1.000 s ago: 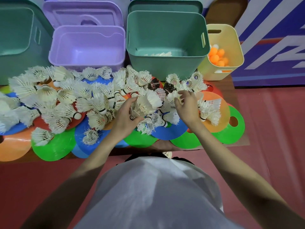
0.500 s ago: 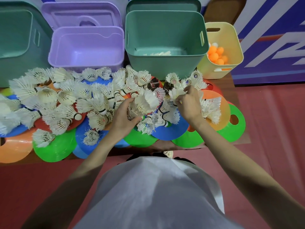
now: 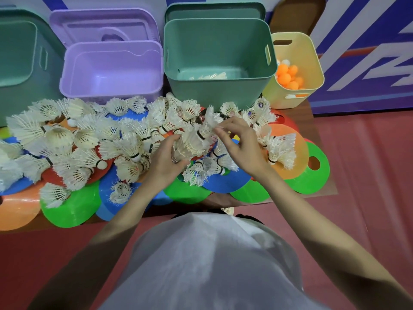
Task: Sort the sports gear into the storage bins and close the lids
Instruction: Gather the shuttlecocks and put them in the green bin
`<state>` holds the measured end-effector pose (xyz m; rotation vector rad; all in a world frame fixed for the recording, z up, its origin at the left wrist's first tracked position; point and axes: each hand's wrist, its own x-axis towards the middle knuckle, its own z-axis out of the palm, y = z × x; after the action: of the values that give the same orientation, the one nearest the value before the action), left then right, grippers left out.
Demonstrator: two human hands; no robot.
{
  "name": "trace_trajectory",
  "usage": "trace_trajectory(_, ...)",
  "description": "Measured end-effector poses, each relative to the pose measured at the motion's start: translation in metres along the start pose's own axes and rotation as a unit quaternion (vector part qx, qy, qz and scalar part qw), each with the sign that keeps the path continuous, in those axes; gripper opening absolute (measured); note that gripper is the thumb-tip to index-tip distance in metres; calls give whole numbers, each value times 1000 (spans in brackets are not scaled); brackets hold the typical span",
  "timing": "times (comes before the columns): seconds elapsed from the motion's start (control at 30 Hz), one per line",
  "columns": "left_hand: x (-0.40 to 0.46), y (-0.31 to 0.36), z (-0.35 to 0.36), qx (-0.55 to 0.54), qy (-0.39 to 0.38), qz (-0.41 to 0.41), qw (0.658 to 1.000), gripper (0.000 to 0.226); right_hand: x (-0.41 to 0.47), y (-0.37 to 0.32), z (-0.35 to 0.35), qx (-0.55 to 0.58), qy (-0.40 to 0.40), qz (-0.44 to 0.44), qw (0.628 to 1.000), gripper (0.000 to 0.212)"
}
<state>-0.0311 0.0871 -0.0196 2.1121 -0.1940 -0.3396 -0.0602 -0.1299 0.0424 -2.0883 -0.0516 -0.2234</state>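
Several white feather shuttlecocks lie heaped over coloured flat disc cones on a low table. My left hand is shut on a nested stack of shuttlecocks near the middle. My right hand pinches one shuttlecock by its feathers at the top of that stack. Behind stands an open green bin with a few shuttlecocks at its bottom, an empty purple bin, and a yellow bin holding orange balls.
A purple lid and a green lid lean against the wall behind their bins. Another green bin stands at the far left. Red floor lies to the right and in front of the table. My white shirt fills the lower view.
My right hand picked a shuttlecock from the right of the pile and carried it left onto the stack that my left hand holds. The left hand has tightened around that stack.
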Motion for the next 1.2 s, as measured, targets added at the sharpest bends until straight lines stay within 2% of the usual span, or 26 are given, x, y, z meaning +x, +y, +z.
trace_trajectory(0.1, 5, 7, 5, -8, -6, 12, 1000, 67, 0, 0, 6, -18, -52, -8, 998, 22)
trace_trajectory(0.23, 18, 18, 4, -11, -12, 37, 999, 65, 9, 2, 8, -19, -48, 0, 999, 26)
trace_trajectory(0.43, 59, 58, -9, 21, 1, 83, 996, 67, 45, 2, -7, -16, 10, 4, 1000, 30)
trace_trajectory(0.7, 174, 122, -21, 88, -42, 175, 980, 58, 130, 19, -41, -20, 130, 3, 991, 36)
trace_trajectory(1.03, 325, 146, 27, 160, -139, 209, 955, 66, 226, 76, -67, -174, 116, 50, 977, 34)
trace_trajectory(1.2, 371, 139, 68, 136, -190, 169, 957, 58, 245, 103, -70, -283, 78, 107, 950, 33)
